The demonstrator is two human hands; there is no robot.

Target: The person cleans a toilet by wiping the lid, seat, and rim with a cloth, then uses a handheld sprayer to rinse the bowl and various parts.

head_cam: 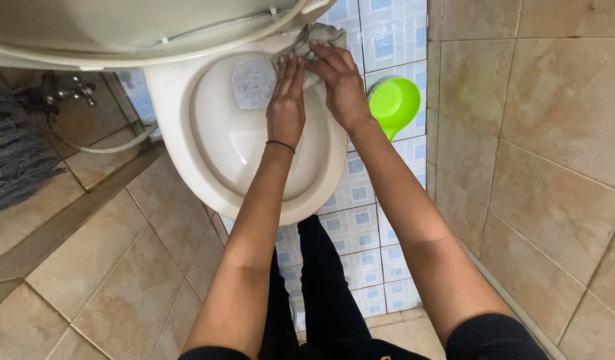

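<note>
Here the grey cloth [312, 41] is lying on the toilet rim [187, 143], under both hands: right hand [341, 83] pinching it, left hand [286, 107] pressing it flat, fingers together.

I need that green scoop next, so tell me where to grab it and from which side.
Grip the green scoop by its handle, the narrow part tapering down toward the floor at its lower edge. Come from the right hand side, since it lies right of the toilet bowl, near the wall. Its open mouth faces up, so the rim is a likely fallback.
</note>
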